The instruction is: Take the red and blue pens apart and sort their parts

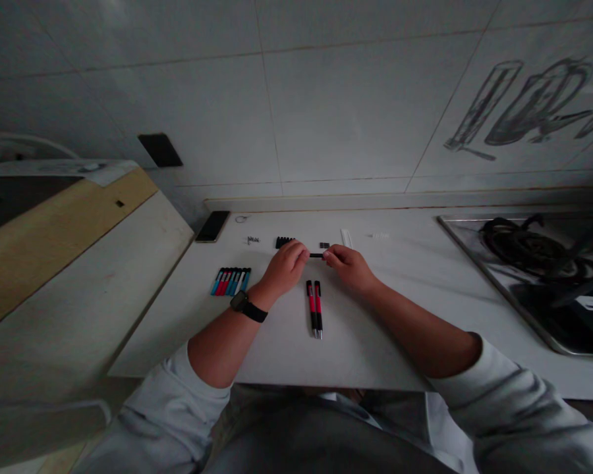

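Note:
A small dark rod [316, 255] spans the gap between my hands above the white counter. My left hand [287, 263], with a black watch on its wrist, pinches the rod's left end. The right end is between the closed fingers of my right hand [346, 263]. Two red and black pens [314, 309] lie side by side below my hands, tips toward me. Behind my left hand is a row of black pieces [284, 241], partly covered. Small dark blocks [325, 245] and white strips [346, 237] lie just behind my right hand.
Several coloured barrels [230, 281] are lined up at the left. A phone [212, 226], a ring-like item [241, 218] and small metallic pieces [252, 240] lie behind them. Clear pieces [379, 236] lie right of the strips. A gas stove [538, 263] stands at the right.

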